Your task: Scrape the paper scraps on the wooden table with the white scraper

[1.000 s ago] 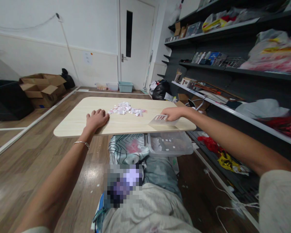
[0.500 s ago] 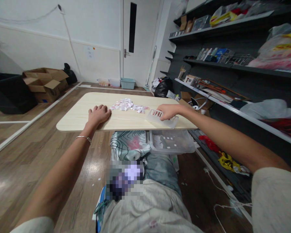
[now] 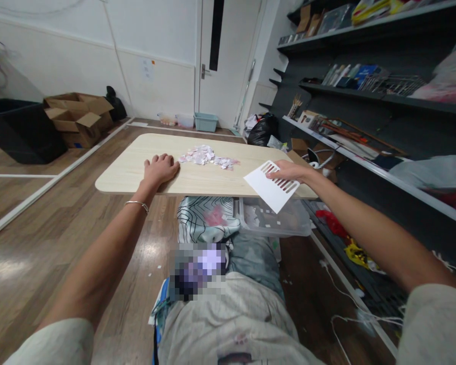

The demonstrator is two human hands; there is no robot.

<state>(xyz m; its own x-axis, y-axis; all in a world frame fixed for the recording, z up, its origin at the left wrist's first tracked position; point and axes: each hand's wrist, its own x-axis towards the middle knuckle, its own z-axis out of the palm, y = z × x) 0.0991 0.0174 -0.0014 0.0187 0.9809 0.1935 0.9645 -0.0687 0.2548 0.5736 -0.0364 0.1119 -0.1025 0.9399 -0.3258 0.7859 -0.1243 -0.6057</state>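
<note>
Along the near edge of the bench, toward its right corner, the right hand held a white slotted plate; in this view one corner of the plate reached past the edge, before a clear tub. Pale wood showed between the left hand and the left edge, and also between the plate and the paper scraps, which lay well inside the edges, around the middle.

The plate's long axis ran slantwise, from far left to near right. Its plain long side pointed to the near left, and its row of slots lay toward the far right. It looked thin, flat and evenly white, and it was tilted.

The right grip was closed on the slotted side, with fingers visible through the slots. The left grip was wide, palm down on the wood, near the near edge.
</note>
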